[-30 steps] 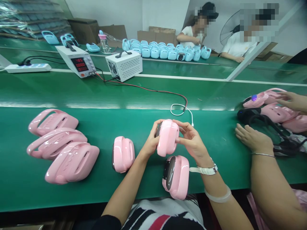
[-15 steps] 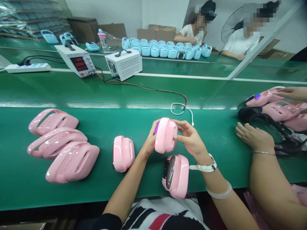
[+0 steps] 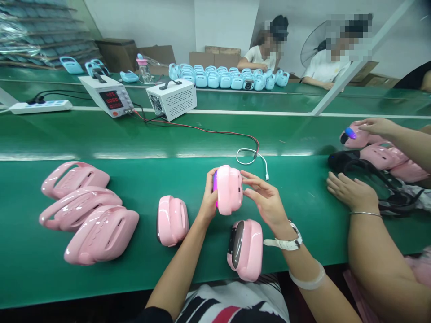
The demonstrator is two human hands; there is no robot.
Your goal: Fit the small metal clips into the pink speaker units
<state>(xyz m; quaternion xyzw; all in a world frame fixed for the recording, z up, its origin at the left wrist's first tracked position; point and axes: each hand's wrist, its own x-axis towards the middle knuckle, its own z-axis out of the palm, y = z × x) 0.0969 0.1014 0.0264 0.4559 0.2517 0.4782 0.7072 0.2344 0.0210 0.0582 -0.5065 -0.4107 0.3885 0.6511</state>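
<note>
My left hand [image 3: 209, 197] grips a pink portable speaker [image 3: 229, 190] from its left side, above the green table. A purple light glows on the speaker's left-facing front, and a small dark slot shows on its right side. My right hand [image 3: 264, 197] is just right of that side, fingers apart and holding nothing; whether a fingertip touches the shell I cannot tell. Below my hands another pink speaker [image 3: 252, 251] with a dark front stands on the table. A third pink speaker [image 3: 173, 220] is left of my left forearm.
Several pink speakers with handles [image 3: 101, 235] lie at the left. A white cable [image 3: 247, 162] runs by red and black leads to a power supply [image 3: 107, 96]. At the right, a co-worker's hands [image 3: 353, 193] are among pink speakers and a black headset-like object. Blue units [image 3: 225, 80] line the far bench.
My right fingers have come off the speaker's side and spread a little. The speaker has turned, showing more purple light and its slot. At right, the co-worker has lifted a lit speaker.
</note>
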